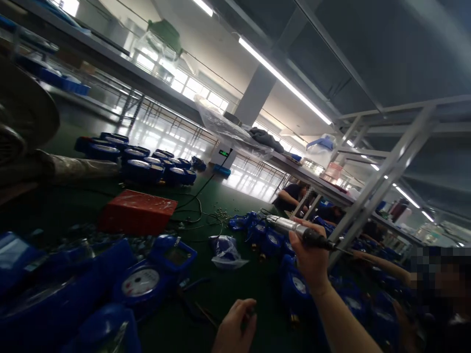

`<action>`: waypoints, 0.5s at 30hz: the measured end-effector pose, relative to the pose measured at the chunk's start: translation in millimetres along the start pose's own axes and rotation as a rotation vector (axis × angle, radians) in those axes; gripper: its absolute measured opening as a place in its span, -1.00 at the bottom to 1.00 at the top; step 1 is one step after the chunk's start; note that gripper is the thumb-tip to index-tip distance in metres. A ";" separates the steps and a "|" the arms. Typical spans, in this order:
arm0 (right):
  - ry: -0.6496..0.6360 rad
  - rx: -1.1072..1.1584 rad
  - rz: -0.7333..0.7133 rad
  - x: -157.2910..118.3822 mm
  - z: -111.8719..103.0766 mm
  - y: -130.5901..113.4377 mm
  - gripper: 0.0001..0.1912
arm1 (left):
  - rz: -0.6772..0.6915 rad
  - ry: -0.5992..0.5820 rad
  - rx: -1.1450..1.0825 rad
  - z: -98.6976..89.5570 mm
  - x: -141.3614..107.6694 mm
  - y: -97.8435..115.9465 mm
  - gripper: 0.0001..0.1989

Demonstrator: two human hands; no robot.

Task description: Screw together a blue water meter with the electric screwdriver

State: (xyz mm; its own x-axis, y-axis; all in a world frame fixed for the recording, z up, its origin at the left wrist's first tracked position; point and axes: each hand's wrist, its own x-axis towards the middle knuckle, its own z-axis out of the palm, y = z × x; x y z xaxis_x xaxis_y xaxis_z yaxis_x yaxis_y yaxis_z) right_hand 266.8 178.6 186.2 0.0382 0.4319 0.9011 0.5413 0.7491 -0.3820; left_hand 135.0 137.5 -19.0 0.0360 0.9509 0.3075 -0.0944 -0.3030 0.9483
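Observation:
My right hand (313, 262) is raised and wrapped round an electric screwdriver (285, 224) with a silver body. Its black front end and thin bit point to the right. Low in the middle of the view, my left hand (235, 327) has thumb and fingers curled together; a small dark thing may be between the tips, too small to name. Blue water meters (272, 239) with round white dials stand just below and left of the screwdriver. Left of my left hand sits another blue meter (140, 282) with its lid up.
A red box (139, 212) lies on the dark green bench (206, 196), with cables behind it. Small metal parts (222, 214) are scattered nearby. A plastic-wrapped blue piece (226, 251) lies mid-bench. More meters (140, 164) stand at the back left. Co-workers (441, 294) sit at right beyond the metal frame (390, 162).

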 end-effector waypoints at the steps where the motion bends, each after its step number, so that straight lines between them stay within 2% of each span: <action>1: 0.045 0.041 0.074 -19.1 -8.4 -7.2 -0.69 | -0.027 -0.032 -0.064 6.1 -2.8 8.9 -0.73; 4: 0.185 0.182 0.320 -72.7 -24.8 -22.0 -0.68 | -0.115 -0.145 -0.298 24.0 -14.4 33.2 -0.55; 7: 0.347 0.343 0.572 -117.3 -31.3 -28.8 -0.68 | -0.233 -0.222 -0.549 34.1 -25.0 51.6 -0.43; 11: 0.522 0.510 0.872 -164.2 -32.5 -32.0 -0.65 | -0.343 -0.255 -0.797 37.5 -31.9 63.9 -0.53; 15: 0.592 0.611 1.109 -200.7 -30.9 -31.5 -0.59 | -0.441 -0.186 -0.879 41.1 -36.4 56.3 -0.68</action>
State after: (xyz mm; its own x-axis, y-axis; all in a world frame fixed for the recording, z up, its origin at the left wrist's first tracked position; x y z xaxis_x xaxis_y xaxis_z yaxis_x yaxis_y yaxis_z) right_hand 268.0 52.8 23.7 0.6281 0.7774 -0.0326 -0.4456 0.3250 -0.8342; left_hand 169.3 83.3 26.5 0.3927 0.9194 0.0209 -0.7346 0.2999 0.6086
